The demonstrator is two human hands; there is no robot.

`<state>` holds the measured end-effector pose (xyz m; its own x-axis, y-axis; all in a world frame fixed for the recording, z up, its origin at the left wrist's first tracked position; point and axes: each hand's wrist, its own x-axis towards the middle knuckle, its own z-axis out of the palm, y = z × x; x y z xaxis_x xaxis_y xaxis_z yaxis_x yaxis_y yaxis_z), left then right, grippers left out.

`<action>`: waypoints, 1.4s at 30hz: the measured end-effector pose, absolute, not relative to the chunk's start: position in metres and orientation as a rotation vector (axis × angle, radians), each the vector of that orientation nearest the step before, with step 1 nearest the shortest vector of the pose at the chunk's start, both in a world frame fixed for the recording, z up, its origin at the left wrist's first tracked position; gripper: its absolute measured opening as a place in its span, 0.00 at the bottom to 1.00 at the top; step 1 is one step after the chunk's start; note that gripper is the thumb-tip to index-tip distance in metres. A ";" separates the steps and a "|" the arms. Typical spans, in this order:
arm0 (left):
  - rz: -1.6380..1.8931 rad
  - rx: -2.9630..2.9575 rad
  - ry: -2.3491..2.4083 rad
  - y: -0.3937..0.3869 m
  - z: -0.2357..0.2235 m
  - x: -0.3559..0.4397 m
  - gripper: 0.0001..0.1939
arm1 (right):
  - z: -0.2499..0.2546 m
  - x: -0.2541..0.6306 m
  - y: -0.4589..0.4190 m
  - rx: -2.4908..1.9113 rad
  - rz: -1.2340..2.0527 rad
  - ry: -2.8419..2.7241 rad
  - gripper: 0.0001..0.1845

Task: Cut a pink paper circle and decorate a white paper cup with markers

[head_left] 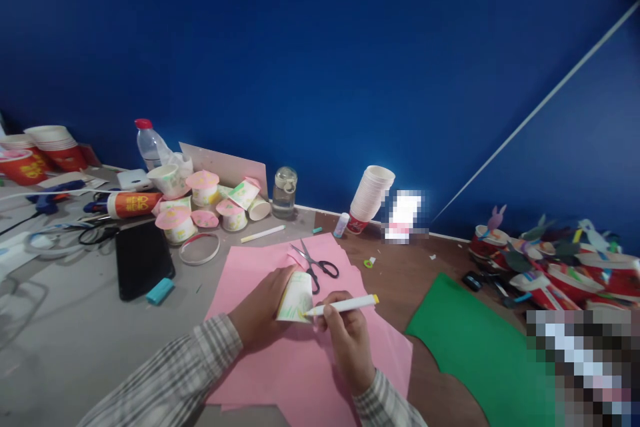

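My left hand (265,301) is wrapped round a white paper cup (296,297) with green and yellow marks on its side. The cup is tilted over pink paper (270,373). In my right hand (345,337) is a white marker (345,306) with a yellow end; its tip touches the cup's side near the lower edge. A pair of scissors (316,264) with black handles lies with its blades apart on the pink sheets, just beyond the cup.
Decorated cups with pink tops (203,188) stand back left, near a glass jar (285,192). A stack of white cups (371,195) leans by the blue wall. Left lie a black phone (143,259) and a tape ring (200,249); right, green felt-like sheet (475,340) and red cups (575,283).
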<state>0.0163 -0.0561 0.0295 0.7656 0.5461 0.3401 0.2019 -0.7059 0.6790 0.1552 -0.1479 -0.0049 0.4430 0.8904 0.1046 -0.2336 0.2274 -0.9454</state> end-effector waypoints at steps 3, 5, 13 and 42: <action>0.723 2.348 0.572 -0.055 0.027 0.015 0.20 | -0.003 0.154 -0.148 -1.077 0.881 -0.778 0.05; 0.722 2.359 0.578 -0.055 0.025 0.015 0.21 | 0.001 0.153 -0.149 -1.113 0.861 -0.815 0.05; 0.702 2.312 0.573 -0.055 0.030 0.016 0.19 | -0.004 0.159 -0.147 -1.107 0.877 -0.697 0.05; 0.710 2.344 0.605 -0.054 0.024 0.015 0.27 | -0.014 0.156 -0.153 -1.098 0.935 -0.588 0.09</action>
